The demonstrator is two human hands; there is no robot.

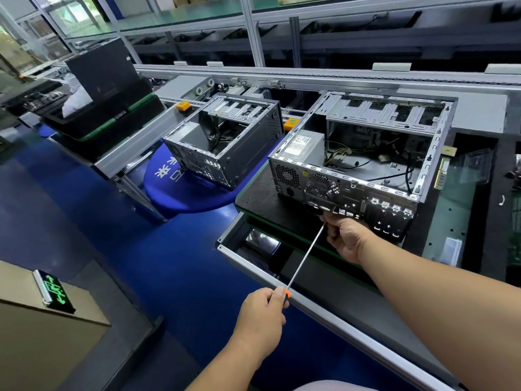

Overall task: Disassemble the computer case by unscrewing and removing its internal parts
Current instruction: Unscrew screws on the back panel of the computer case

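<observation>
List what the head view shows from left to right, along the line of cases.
Exit sign → black lidded box → small open case → left hand holding screwdriver → right hand → big open case.

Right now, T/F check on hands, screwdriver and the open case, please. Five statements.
1. The left hand grips the screwdriver at its orange handle end. True.
2. The right hand rests inside the computer case. False: it is outside, at the rear panel, guiding the shaft near the tip.
3. The case's top side is closed. False: it is open, with cables and the power supply visible inside.
4. A second open case sits farther left. True.
5. The screwdriver tip points at the case's rear panel. True.
</observation>
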